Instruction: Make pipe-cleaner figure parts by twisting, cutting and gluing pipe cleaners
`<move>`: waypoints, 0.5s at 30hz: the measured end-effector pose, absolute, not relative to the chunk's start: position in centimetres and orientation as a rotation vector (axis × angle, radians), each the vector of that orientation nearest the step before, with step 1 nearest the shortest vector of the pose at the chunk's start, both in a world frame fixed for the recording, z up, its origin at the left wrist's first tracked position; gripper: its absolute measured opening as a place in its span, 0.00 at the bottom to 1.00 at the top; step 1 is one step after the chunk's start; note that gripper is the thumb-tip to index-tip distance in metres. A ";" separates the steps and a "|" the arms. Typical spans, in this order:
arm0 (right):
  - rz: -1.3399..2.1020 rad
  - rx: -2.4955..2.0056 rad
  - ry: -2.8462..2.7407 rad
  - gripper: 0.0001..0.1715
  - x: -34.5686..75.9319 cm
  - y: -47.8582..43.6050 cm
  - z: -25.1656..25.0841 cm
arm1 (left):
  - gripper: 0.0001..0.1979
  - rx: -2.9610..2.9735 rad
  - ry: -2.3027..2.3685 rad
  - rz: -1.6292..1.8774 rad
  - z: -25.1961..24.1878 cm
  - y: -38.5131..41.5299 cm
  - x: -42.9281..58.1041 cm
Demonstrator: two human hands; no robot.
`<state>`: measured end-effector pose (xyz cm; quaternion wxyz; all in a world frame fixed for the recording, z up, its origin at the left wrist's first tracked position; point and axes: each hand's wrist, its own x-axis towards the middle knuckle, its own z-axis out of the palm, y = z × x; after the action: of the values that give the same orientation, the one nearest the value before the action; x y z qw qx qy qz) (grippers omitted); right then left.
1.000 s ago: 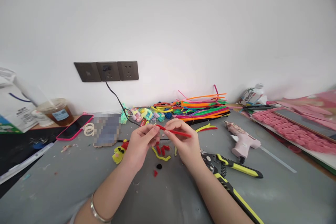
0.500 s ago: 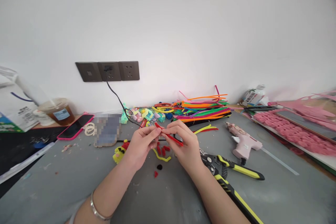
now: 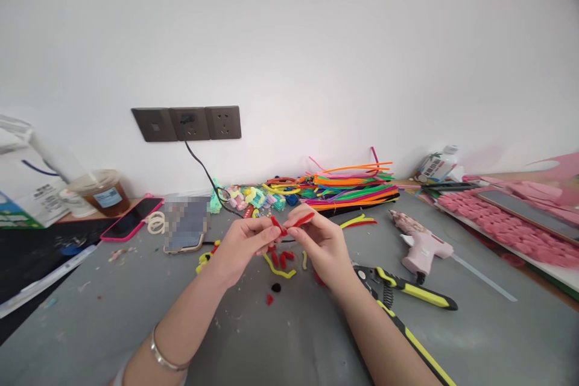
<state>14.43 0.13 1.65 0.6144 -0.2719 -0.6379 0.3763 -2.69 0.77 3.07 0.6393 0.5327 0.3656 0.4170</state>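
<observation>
Between my two hands is a red pipe cleaner [image 3: 301, 220], bent into a V with its low point at my fingertips. My left hand [image 3: 246, 246] pinches it near the bend, a short end sticking up past the thumb. My right hand [image 3: 320, 247] pinches the other side, and the longer arm slants up to the right across its fingers. Beneath the hands lie several short red pieces [image 3: 275, 259], a yellow pipe cleaner [image 3: 279, 271], a black pompom-like bit [image 3: 275, 287] and a small red scrap [image 3: 270, 299]. A yellow fuzzy figure [image 3: 203, 260] is mostly hidden behind my left wrist.
Yellow-and-black pliers [image 3: 418, 294] lie beside my right forearm, with a pink glue gun [image 3: 423, 247] beyond. Bundled pipe cleaners [image 3: 350, 190] lie along the wall. Two phones, one in a pink case [image 3: 132, 219], and a drink cup [image 3: 106, 194] stand left.
The red pipe cleaner has gone from nearly straight, sloping down to the right, to a V with its right arm raised. My right hand has turned, its fingertips still at the strip.
</observation>
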 end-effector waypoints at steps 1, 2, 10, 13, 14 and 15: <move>0.914 -0.618 -1.465 0.05 14.5 0.2 1.7 | 0.17 1.244 0.821 0.922 3.2 0.8 -2.8; 0.972 -0.608 -1.460 0.05 14.5 0.2 1.7 | 0.17 1.271 0.810 0.897 3.3 0.8 -2.9; 1.450 -0.608 -1.449 0.11 14.8 -0.1 2.1 | 0.13 1.463 0.798 0.748 3.5 1.1 -4.2; 1.530 -0.614 -1.445 0.11 14.9 -0.1 2.1 | 0.12 1.507 0.803 0.692 3.8 1.1 -4.4; 1.537 -0.611 -1.440 0.11 14.9 -0.1 2.1 | 0.12 1.514 0.807 0.689 3.9 1.1 -4.4; 1.537 -0.610 -1.432 0.11 14.9 -0.1 2.1 | 0.12 1.516 0.815 0.691 4.0 1.0 -4.4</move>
<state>14.94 -0.07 2.08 0.4590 -0.2476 -0.5816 0.6243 -4.36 1.04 4.03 0.5999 0.6541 0.3514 0.2980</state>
